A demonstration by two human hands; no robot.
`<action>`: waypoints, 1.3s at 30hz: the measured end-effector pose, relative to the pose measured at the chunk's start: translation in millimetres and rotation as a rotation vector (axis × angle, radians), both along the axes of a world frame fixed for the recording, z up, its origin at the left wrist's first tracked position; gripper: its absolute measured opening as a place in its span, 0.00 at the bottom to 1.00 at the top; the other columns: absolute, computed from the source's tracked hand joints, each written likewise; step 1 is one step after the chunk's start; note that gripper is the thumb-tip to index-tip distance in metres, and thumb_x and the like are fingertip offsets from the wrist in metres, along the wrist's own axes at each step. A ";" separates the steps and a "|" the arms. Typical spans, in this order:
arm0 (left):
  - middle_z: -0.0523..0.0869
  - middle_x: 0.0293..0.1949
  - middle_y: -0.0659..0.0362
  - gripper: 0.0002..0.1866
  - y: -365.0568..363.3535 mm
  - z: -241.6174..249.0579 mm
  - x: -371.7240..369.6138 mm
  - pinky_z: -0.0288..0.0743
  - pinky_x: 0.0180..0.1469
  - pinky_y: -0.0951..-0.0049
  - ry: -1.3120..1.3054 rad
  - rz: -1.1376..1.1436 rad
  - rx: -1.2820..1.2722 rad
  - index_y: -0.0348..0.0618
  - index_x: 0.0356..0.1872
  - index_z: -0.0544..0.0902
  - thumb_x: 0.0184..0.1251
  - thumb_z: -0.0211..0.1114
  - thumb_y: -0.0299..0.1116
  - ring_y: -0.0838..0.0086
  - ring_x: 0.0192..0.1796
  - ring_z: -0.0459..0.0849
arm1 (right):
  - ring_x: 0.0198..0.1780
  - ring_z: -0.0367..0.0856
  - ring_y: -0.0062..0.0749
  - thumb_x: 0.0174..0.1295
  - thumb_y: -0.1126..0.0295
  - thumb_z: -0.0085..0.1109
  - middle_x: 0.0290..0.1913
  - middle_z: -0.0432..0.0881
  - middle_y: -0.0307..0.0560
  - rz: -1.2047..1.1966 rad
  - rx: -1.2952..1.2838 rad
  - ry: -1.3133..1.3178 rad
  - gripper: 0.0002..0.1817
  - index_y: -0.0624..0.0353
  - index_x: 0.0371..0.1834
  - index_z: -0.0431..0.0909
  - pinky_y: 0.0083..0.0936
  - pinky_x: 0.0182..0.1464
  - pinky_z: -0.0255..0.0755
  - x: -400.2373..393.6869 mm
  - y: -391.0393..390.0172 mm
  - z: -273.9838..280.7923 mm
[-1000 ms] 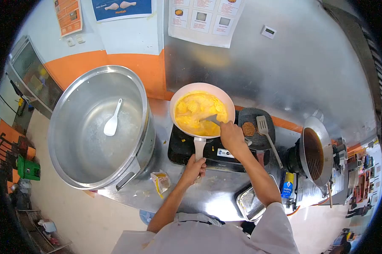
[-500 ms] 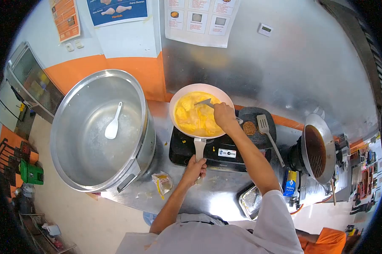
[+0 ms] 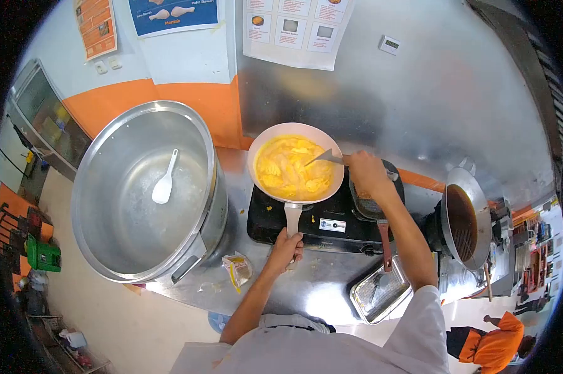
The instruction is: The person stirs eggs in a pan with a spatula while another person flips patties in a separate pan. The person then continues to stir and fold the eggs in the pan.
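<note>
My left hand (image 3: 286, 250) is closed around the pale handle (image 3: 293, 218) of a frying pan (image 3: 254, 153) on the black stove (image 3: 266, 218). Partly set yellow beaten egg (image 3: 287, 174), wet and folded in places, covers the bottom of the pan. Over its right side, my right hand (image 3: 367, 171) grips a spatula (image 3: 322, 158), its flat metal blade reaching into the egg. Beneath my right forearm sits a dark grill pan (image 3: 390, 169) with a reddish-brown handle (image 3: 385, 246), partly hidden by the arm.
A large metal pot (image 3: 94, 206) with a white rice paddle (image 3: 164, 184) inside stands left. An opened packet (image 3: 237, 269) lies near the counter's front. Right are a wire-racked tray (image 3: 381, 293) and a wok of dark liquid (image 3: 462, 218). A person in orange (image 3: 499, 340) is at lower right.
My right hand has moved right with the spatula, from mid-pan toward the pan's right rim. The egg has shifted and spread. My left hand stays on the handle. The person in orange shows more fully.
</note>
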State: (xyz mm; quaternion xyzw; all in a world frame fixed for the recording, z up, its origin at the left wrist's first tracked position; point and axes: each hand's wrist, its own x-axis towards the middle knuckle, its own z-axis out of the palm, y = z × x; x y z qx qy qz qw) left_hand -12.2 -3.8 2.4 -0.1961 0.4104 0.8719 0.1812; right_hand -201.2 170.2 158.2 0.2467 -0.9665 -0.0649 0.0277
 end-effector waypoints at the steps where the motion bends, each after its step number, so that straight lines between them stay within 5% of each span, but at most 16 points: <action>1: 0.69 0.25 0.63 0.09 0.2 -0.6 0.5 0.62 0.18 0.78 -0.002 -0.001 0.002 0.47 0.41 0.64 0.69 0.56 0.31 0.84 0.19 0.66 | 0.40 0.84 0.53 0.56 0.75 0.54 0.40 0.83 0.57 0.004 0.006 -0.005 0.17 0.48 0.47 0.84 0.46 0.42 0.79 11.0 2.2 8.5; 8: 0.69 0.26 0.63 0.09 -0.1 -0.4 0.4 0.63 0.19 0.78 -0.006 0.010 -0.006 0.47 0.41 0.64 0.69 0.57 0.31 0.84 0.19 0.65 | 0.40 0.84 0.50 0.55 0.75 0.56 0.40 0.83 0.58 0.006 0.116 -0.089 0.16 0.48 0.46 0.85 0.44 0.43 0.79 50.7 12.6 6.1; 11: 0.69 0.26 0.63 0.09 0.0 -2.5 -0.7 0.63 0.18 0.77 -0.011 0.008 -0.007 0.47 0.40 0.64 0.68 0.57 0.31 0.83 0.18 0.65 | 0.41 0.85 0.49 0.56 0.74 0.56 0.38 0.83 0.58 0.016 0.090 -0.112 0.14 0.51 0.43 0.86 0.43 0.43 0.79 63.0 8.7 -3.8; 13: 0.69 0.26 0.63 0.09 0.3 -2.5 -1.0 0.63 0.18 0.77 -0.013 0.004 -0.009 0.47 0.40 0.64 0.68 0.57 0.31 0.83 0.18 0.65 | 0.38 0.86 0.51 0.57 0.74 0.56 0.36 0.84 0.58 0.001 0.039 -0.078 0.07 0.62 0.33 0.83 0.41 0.39 0.80 73.2 -3.5 -7.3; 21: 0.69 0.25 0.62 0.09 1.5 -2.4 -0.7 0.63 0.18 0.76 -0.004 0.017 -0.040 0.45 0.40 0.64 0.68 0.57 0.31 0.82 0.18 0.65 | 0.38 0.86 0.48 0.57 0.76 0.55 0.36 0.82 0.60 -0.115 -0.100 -0.075 0.06 0.64 0.32 0.82 0.37 0.38 0.81 86.3 -38.1 -41.7; 24: 0.69 0.25 0.62 0.09 1.4 -3.0 -1.1 0.63 0.18 0.76 -0.001 0.016 -0.030 0.45 0.41 0.64 0.68 0.57 0.31 0.82 0.18 0.65 | 0.35 0.84 0.53 0.59 0.75 0.52 0.34 0.81 0.60 -0.096 -0.169 -0.071 0.06 0.65 0.35 0.78 0.43 0.36 0.79 72.6 -44.1 -59.2; 39: 0.67 0.23 0.68 0.07 1.7 1.7 -1.0 0.59 0.19 0.81 -0.023 0.009 -0.042 0.51 0.40 0.66 0.69 0.56 0.31 0.86 0.19 0.63 | 0.42 0.85 0.53 0.61 0.72 0.49 0.38 0.84 0.61 -0.092 -0.271 -0.078 0.12 0.62 0.39 0.83 0.42 0.45 0.79 -40.6 -76.1 -89.3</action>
